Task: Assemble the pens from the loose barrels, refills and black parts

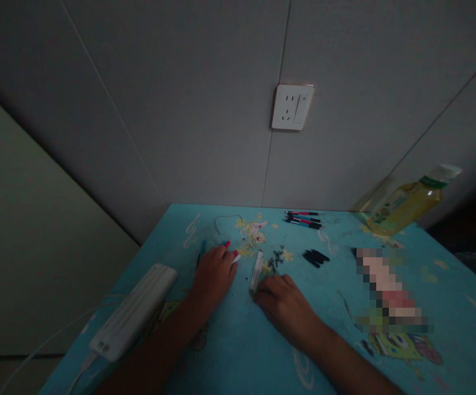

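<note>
My left hand (215,272) lies palm down with its fingers curled over several slim pen parts (235,258); red, white and blue ends stick out past the fingers. Most of their length is hidden beneath the hand. My right hand (283,302) is closed, its thumb and forefinger at the near end of a small bundle of thin white rods (256,270), which look like pen refills. What its fingertips hold, if anything, is hidden. Just beyond it lie scattered small dark pieces (277,256). Farther right is a group of black tube-like pieces (315,257).
Several pens (304,220) lie near the wall at the back of the blue patterned table (238,351). A bottle of yellow liquid (408,206) stands at the back right. A white power strip (135,312) with a cable is at left; a blurred-out item (390,288) lies at right.
</note>
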`<action>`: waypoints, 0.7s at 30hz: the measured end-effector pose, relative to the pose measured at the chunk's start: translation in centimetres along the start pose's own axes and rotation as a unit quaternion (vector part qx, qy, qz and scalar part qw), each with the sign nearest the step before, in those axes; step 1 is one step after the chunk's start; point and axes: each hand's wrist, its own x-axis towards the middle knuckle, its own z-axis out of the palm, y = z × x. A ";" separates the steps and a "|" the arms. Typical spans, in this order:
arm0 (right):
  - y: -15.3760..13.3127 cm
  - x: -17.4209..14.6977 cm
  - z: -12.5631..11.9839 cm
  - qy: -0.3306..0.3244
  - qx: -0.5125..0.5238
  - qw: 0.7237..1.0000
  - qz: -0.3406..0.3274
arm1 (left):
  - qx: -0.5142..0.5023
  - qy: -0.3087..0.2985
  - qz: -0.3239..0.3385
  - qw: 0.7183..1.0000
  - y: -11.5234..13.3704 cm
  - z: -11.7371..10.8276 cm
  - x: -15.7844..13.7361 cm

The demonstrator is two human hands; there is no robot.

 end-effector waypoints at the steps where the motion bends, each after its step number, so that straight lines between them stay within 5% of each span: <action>1: 0.1 0.0 0.1 -0.001 0.001 1.000 -0.002 | -0.003 -0.004 -0.001 1.000 0.0 0.0 0.0; 21: 0.8 -0.2 -0.3 -0.006 0.014 0.999 -0.038 | -0.022 0.015 -0.032 0.999 -0.3 0.7 0.3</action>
